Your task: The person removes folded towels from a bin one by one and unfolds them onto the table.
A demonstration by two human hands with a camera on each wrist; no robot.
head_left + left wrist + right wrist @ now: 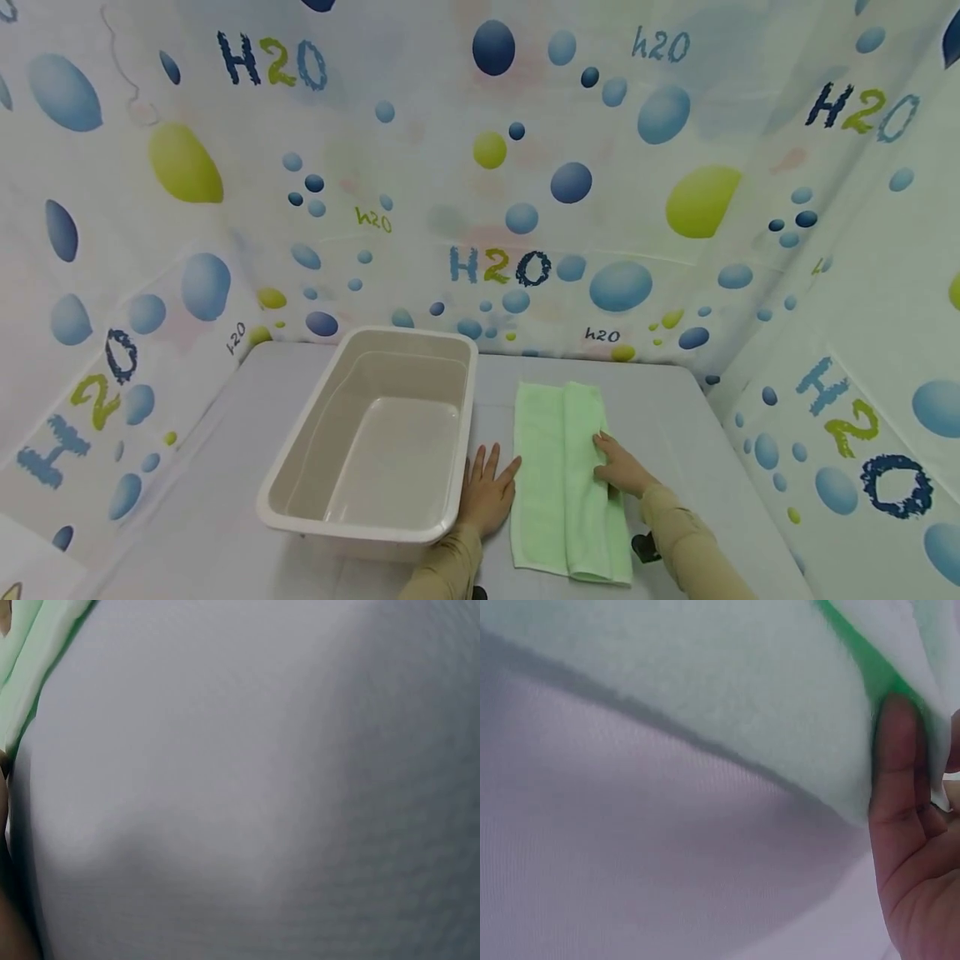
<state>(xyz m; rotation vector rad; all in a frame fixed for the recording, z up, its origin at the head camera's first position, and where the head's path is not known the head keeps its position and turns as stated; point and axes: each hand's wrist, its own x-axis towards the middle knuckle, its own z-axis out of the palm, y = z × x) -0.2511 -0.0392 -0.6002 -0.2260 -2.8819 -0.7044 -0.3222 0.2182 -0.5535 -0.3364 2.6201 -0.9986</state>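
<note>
A light green towel (542, 467) lies lengthwise on the table, its right part folded over in a lengthwise strip. My right hand (624, 468) is at the towel's right edge. Up close in the right wrist view, fingers (900, 750) reach in under a layer of the towel (705, 690), with another digit on its outer side, pinching the cloth. My left hand (486, 493) rests with spread, straight fingers between the towel's left edge and a beige plastic basin (300, 467). In the left wrist view only a strip of towel (26, 671) shows.
The basin stands left of the towel, close beside my left forearm. A white cloth covers the table (660, 400). Printed curtains (420, 167) with coloured drops hang behind and on both sides. A small black object (645, 547) shows by my right wrist.
</note>
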